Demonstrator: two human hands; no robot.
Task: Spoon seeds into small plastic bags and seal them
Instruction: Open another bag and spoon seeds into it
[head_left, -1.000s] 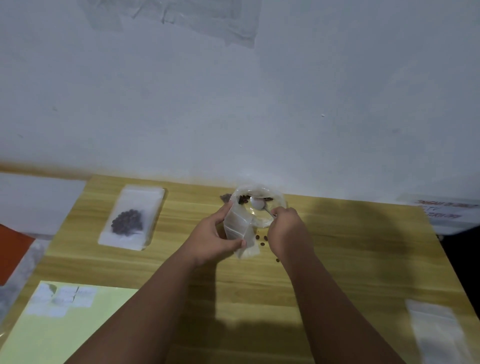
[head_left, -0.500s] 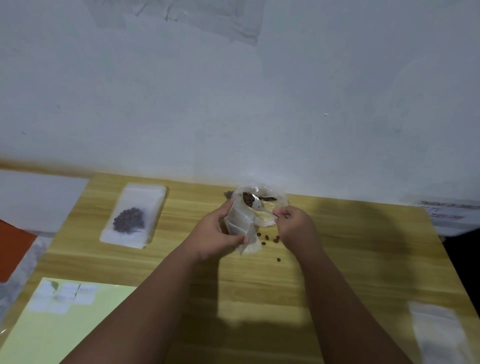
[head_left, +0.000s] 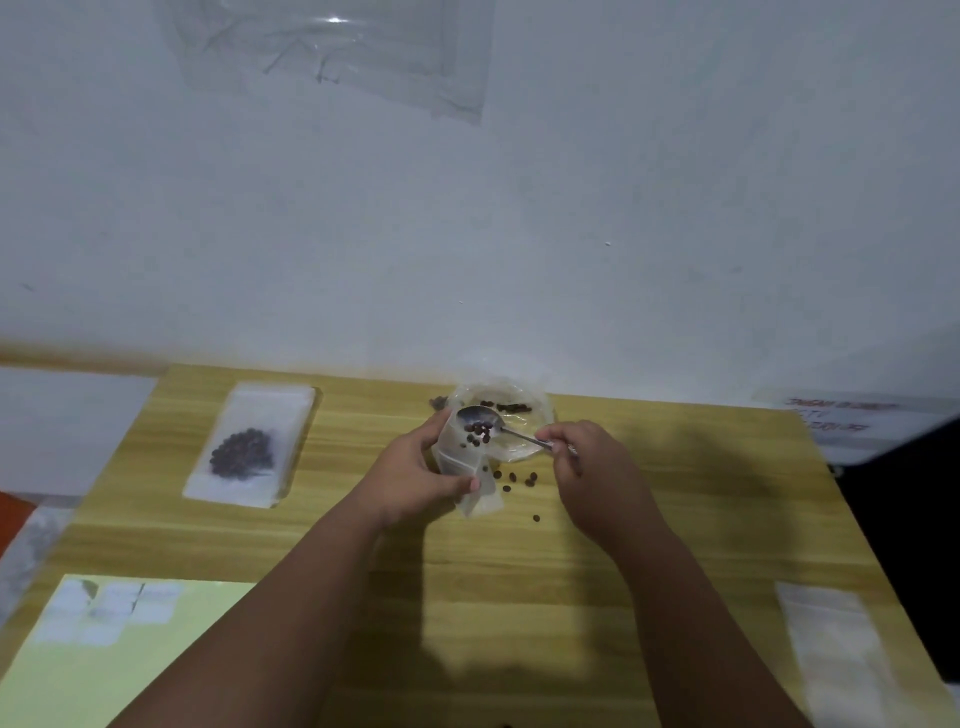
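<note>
Now | left hand (head_left: 415, 478) grips bag (head_left: 460, 457) | right hand (head_left: 582, 462) pinches spoon (head_left: 483, 422)

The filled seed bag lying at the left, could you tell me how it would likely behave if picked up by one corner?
The filled bag looks like thin, floppy film, so it would probably droop. Its dark seeds sit loosely clustered, so they would likely slide toward the lowest point.

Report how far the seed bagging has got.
Done: one filled bag lies flat at the table's left. In hand: the left hand holds a small bag open while the right hand tips the spoon of seeds at its mouth. Left: sealing it, the spilled seeds, the empty bags at right.
</note>
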